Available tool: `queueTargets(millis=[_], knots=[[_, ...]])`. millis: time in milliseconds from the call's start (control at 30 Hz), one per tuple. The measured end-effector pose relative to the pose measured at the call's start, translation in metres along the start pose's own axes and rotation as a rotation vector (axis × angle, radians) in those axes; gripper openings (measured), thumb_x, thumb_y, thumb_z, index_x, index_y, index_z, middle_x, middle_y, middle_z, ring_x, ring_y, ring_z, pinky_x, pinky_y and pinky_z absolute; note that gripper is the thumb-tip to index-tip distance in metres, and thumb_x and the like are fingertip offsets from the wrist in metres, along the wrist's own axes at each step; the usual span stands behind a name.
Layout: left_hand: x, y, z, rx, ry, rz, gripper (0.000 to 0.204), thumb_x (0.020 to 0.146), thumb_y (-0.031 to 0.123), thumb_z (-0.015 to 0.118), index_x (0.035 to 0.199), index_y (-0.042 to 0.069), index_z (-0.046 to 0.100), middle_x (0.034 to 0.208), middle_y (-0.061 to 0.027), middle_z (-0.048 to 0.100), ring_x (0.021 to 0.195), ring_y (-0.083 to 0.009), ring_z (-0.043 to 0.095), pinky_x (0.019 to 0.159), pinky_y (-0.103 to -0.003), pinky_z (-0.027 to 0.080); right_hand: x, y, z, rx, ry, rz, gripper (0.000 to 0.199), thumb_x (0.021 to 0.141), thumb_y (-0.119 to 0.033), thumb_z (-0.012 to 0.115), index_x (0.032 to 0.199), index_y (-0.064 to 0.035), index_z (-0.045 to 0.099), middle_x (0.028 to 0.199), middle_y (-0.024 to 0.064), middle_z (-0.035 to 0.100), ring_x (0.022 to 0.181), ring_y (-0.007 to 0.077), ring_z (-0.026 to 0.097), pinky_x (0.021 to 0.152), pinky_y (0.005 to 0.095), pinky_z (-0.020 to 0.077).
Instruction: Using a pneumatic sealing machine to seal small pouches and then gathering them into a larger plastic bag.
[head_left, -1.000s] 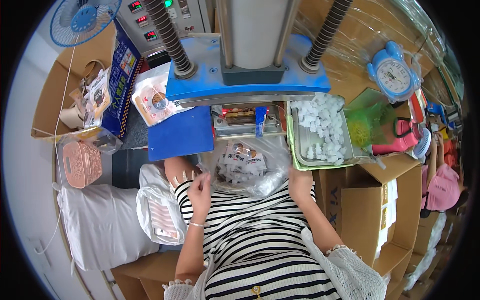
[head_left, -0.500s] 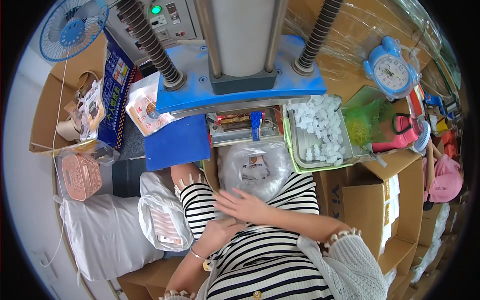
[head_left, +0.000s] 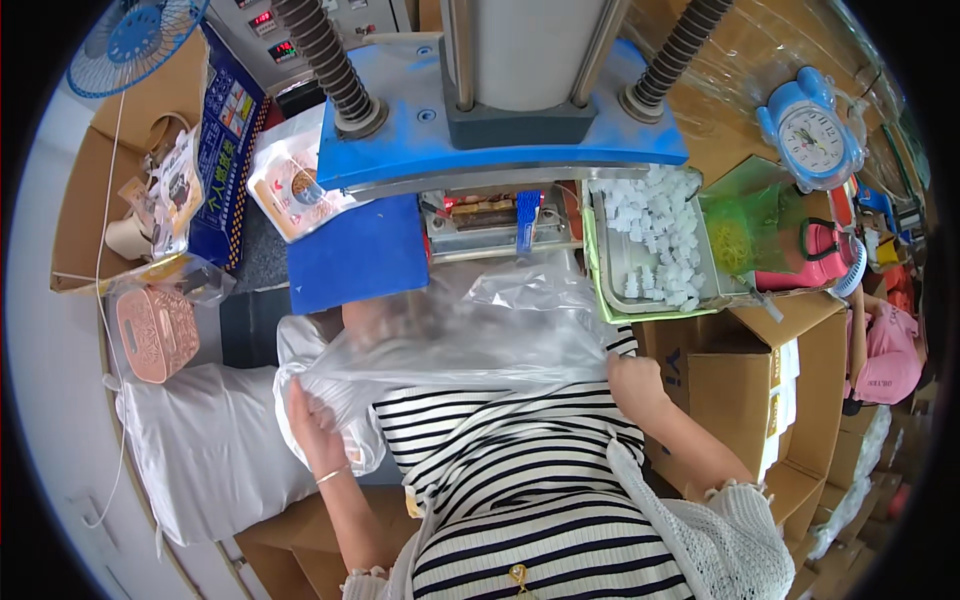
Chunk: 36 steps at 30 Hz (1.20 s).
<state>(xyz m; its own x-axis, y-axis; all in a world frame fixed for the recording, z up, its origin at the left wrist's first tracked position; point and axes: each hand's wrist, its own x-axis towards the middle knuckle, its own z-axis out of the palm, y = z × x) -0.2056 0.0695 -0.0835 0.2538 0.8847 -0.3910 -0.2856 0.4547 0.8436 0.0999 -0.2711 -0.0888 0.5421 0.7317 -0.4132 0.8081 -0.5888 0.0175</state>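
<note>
A large clear plastic bag (head_left: 470, 350) is stretched wide across my lap, its near edge pulled nearly straight. My left hand (head_left: 315, 428) grips one corner of that edge, somewhat smeared by motion. At the opposite end my right hand (head_left: 638, 388) is closed in a fist around the plastic. Whatever lies inside or under the bag is blurred. Just beyond it, a metal fixture (head_left: 490, 240) with a blue strip on it sits under the press head (head_left: 500, 150). A blue flat pad (head_left: 357, 255) lies to the left of the fixture.
A green-rimmed metal tray (head_left: 715, 275) of small white plastic pieces stands on the right, near a blue alarm clock (head_left: 812, 135). Open cardboard boxes (head_left: 735, 400) flank my right side. On the left are a pink basket (head_left: 158, 333), a white sack (head_left: 210, 450) and a fan (head_left: 135, 35).
My hands, together over my lap before, have moved apart to either side. The bag, bunched in my lap earlier, is now spread between them. The view has shifted slightly.
</note>
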Motion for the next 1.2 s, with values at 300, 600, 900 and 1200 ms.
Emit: queueTargets(millis=[300,600,900,1200], knots=[[-0.053,-0.073,0.091,1.16,-0.691,0.681,0.01,0.084,0.003,0.068,0.093,0.0,0.067,0.085,-0.0079,0.064,0.07,-0.0196,0.06,0.062,-0.033,0.049,0.075,-0.063,-0.04,1.354,-0.086,-0.642,0.025,0.085,-0.016,0.062,0.105,-0.0017,0.064,0.126,0.0138,0.056,0.117,0.0227,0.053,0.1,0.0354,0.0397],[-0.025,-0.091,0.131,0.828,-0.558,0.309,0.019,0.084,0.006,0.068,0.102,0.0,0.065,0.089,-0.0089,0.066,0.074,-0.0173,0.064,0.067,-0.032,0.052,0.14,-0.159,0.033,1.503,0.032,-0.766,0.033,0.1,-0.028,0.05,0.118,-0.0012,0.056,0.093,0.0048,0.064,0.085,0.0127,0.059,0.077,0.0257,0.049],[0.039,-0.136,0.148,1.072,-0.984,0.199,0.016,0.08,0.011,0.069,0.09,-0.001,0.067,0.085,-0.0138,0.067,0.077,-0.0267,0.066,0.072,-0.034,0.052,0.157,-0.111,-0.004,1.703,-0.013,-0.18,0.033,0.103,-0.033,0.044,0.107,-0.0033,0.058,0.084,0.003,0.06,0.068,0.0078,0.051,0.054,0.0229,0.0425],[0.059,-0.162,0.149,1.031,-0.881,0.722,0.013,0.07,0.002,0.064,0.083,0.001,0.065,0.083,-0.0184,0.064,0.076,-0.0334,0.064,0.071,-0.038,0.048,0.168,-0.087,-0.007,1.564,-0.206,-0.406,0.026,0.101,-0.025,0.047,0.101,-0.0037,0.061,0.087,0.0043,0.063,0.075,0.0119,0.055,0.072,0.0262,0.0458]])
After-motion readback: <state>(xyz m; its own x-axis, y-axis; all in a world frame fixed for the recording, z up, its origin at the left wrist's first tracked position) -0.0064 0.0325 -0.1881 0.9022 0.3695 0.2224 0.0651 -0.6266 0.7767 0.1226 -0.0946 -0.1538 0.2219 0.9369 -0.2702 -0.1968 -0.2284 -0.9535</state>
